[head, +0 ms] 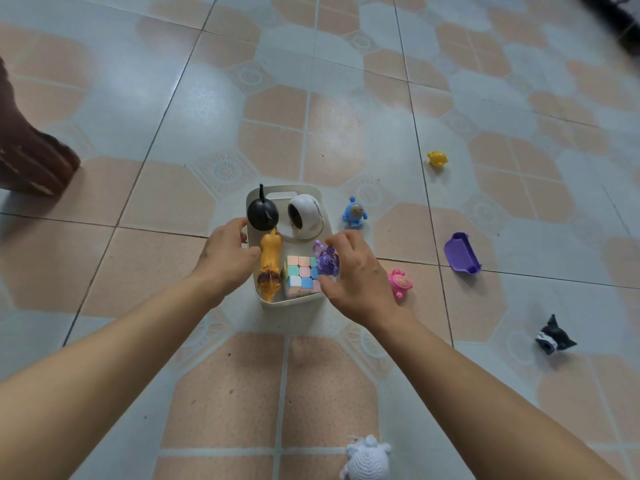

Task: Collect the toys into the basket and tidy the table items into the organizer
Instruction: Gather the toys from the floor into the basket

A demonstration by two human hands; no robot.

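Cream basket [292, 302] on tile floor holds yellow lion [270, 265] & pastel cube [300, 276]. L hand [227, 254] fingers curl on its 9 o'clock rim. R hand [356, 275] pinches purple toy [326, 260] over the 3 o'clock edge. Blue figure [355, 213] at 2, pink figure [400, 283] at 4

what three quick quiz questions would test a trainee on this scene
1. True or false: the cube lies in the basket.
2. Which hand holds the purple toy? A left, B right.
3. Fill in: the loose toy nearest the right hand is ___ in colour.
Key: 1 true; 2 B; 3 pink, the pink figure.
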